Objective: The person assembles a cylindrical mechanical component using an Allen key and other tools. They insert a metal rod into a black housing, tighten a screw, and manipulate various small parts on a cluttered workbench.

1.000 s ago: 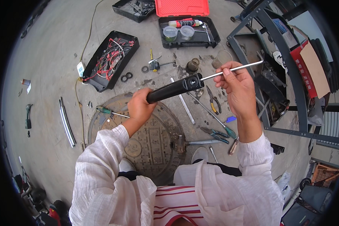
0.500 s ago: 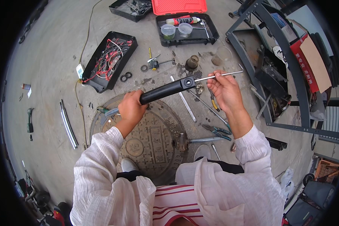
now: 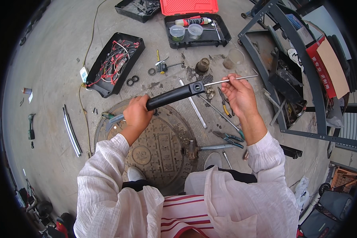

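Note:
My left hand (image 3: 138,115) is wrapped round the lower end of a black metal cylinder (image 3: 171,98), which is held aslant above a round manhole cover (image 3: 150,158). A grey bar (image 3: 116,119) sticks out on the far side of that fist. At the cylinder's right end is a block with a round hole. From this end a thin silver hex key (image 3: 216,82) runs out to the right. My right hand (image 3: 242,95) pinches the key's shaft between thumb and fingers; its tip inside the block is hidden.
A black tray (image 3: 121,65) of red wires and an open toolbox (image 3: 196,33) with jars lie ahead. Pliers (image 3: 228,139), black rings (image 3: 133,81), a silver rod (image 3: 193,104) and a brown cup (image 3: 202,66) lie on the floor. A metal rack (image 3: 279,99) stands right.
The hex key has turned about its length: its bent end, visible before, now lines up with the shaft. My right hand shifted slightly. My left hand still grips the cylinder.

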The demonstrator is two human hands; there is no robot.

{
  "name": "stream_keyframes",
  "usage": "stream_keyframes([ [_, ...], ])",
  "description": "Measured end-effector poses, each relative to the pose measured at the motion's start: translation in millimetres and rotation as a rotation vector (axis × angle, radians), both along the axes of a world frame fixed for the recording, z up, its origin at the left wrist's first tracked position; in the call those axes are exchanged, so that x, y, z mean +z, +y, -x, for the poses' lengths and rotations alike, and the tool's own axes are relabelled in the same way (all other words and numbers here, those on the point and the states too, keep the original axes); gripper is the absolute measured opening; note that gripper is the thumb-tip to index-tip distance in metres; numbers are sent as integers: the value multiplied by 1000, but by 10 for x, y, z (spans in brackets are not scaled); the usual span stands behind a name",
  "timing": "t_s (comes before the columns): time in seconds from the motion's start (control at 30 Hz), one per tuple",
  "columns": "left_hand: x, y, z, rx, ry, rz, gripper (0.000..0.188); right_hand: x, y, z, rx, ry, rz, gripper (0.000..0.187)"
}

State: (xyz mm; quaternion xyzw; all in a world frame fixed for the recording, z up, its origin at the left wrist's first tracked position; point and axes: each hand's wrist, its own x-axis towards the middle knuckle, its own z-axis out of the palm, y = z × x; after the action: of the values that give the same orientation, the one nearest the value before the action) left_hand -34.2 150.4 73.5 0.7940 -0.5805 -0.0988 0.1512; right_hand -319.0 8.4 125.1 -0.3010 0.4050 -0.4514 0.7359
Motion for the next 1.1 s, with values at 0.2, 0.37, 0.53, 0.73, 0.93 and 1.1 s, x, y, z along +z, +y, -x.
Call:
stream_keyframes([
  [0.2,4,7,-8,-8,-1,2,30,-16,-23,17,-15,9,-5,8],
  [0.37,-28,6,-16,4,-5,5,30,-31,-37,35,-27,-3,-9,8],
  [0.53,-36,8,-22,2,-5,-3,31,-67,-66,76,-47,-15,-45,8],
  [0.73,-33,22,-33,11,8,-14,32,-158,-89,145,-48,-42,-51,9],
  [0.93,-4,46,-88,11,-8,-59,35,-197,-30,50,-132,45,-46,10],
  [1.1,-28,85,-145,8,-46,-69,34,-405,8,-16,122,285,193,15],
])
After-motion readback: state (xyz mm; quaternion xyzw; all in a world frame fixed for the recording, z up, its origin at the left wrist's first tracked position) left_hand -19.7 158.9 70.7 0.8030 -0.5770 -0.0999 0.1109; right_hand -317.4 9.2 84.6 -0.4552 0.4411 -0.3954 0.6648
